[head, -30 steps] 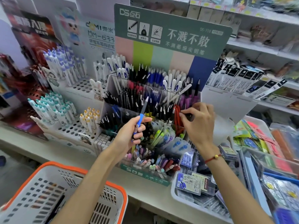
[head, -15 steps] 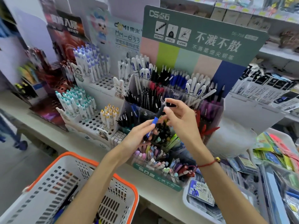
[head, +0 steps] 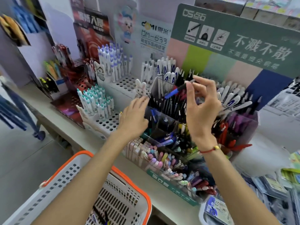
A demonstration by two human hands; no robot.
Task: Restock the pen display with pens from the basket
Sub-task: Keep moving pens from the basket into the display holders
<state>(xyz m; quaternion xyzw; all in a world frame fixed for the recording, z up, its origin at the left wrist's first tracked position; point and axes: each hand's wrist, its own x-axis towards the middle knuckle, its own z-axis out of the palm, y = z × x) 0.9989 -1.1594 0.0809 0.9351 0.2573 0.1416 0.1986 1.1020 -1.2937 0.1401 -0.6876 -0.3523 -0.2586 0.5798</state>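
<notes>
The pen [head: 174, 92] has a blue grip section and a black barrel. It lies tilted, above the upper compartments of the pen display [head: 191, 120], not yet seated in any slot. The right hand [head: 201, 109] pinches its upper end between thumb and fingertips. The left hand [head: 133, 117] holds nothing; its fingers are relaxed and extended, just beside the display's left edge. Judged progress: one pen is mid-placement; insertion is pending. The basket [head: 90, 181], white with an orange rim, sits below the table [head: 100, 148] and shows a few dark pens inside, so restocking appears unfinished. Display compartments already look densely filled
</notes>
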